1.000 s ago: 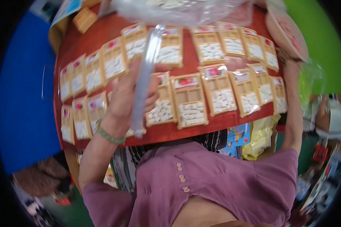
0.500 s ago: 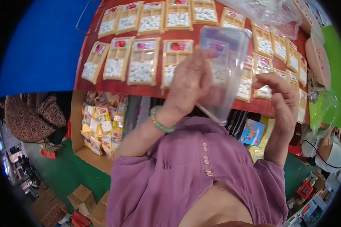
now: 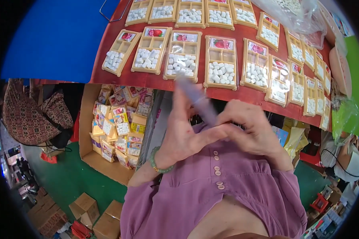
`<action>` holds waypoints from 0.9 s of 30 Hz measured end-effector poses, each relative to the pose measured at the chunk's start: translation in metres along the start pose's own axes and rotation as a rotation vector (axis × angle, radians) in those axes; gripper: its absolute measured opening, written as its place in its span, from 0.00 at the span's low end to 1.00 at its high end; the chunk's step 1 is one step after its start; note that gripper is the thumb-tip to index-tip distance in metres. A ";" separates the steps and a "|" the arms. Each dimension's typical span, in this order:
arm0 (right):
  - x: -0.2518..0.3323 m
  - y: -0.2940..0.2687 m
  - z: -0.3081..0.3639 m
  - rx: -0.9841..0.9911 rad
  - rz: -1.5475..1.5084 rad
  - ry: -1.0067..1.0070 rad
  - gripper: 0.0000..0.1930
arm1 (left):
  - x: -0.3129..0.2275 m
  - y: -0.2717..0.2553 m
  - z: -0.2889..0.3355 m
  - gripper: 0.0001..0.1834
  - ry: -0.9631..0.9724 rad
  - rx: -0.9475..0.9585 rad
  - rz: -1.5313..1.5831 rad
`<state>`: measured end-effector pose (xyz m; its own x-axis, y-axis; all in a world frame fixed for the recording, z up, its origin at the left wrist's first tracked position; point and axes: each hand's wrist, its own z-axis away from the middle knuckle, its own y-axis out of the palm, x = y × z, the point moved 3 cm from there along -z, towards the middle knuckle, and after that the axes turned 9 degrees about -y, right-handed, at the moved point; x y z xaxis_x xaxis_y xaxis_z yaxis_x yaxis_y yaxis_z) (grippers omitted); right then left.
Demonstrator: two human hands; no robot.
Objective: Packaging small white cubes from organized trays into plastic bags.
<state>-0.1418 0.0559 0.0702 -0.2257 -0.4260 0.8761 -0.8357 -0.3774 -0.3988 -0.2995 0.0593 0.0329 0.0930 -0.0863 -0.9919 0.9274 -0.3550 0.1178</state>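
A clear, flattened plastic sleeve, blurred, slants upward from between both hands at chest height.

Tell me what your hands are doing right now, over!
Both hands, left hand and right hand, pinching a blurred clear plastic sleeve at chest height. Trays of white pieces on red table beyond. Nothing between.

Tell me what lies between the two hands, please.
In the head view, a clear plastic sleeve, blurred, is pinched between the left hand and the right hand, before the purple shirt.
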 end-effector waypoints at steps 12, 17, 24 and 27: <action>-0.023 0.059 -0.030 0.232 -0.545 0.241 0.05 | 0.018 -0.040 0.020 0.50 -0.133 -0.052 0.482; -0.017 0.042 -0.042 0.201 -0.482 0.230 0.05 | 0.017 -0.066 0.016 0.52 -0.067 -0.033 0.478; -0.003 -0.014 -0.036 -0.453 -0.209 0.232 0.05 | -0.024 -0.072 -0.010 0.42 0.193 0.053 -0.632; -0.011 -0.031 -0.034 -0.501 -0.122 0.047 0.08 | -0.023 -0.058 -0.020 0.42 0.120 0.043 -0.812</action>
<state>-0.1308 0.1004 0.0824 -0.1240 -0.3620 0.9239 -0.9920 0.0232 -0.1241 -0.3487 0.1004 0.0476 -0.5609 0.3116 -0.7670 0.7081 -0.2994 -0.6395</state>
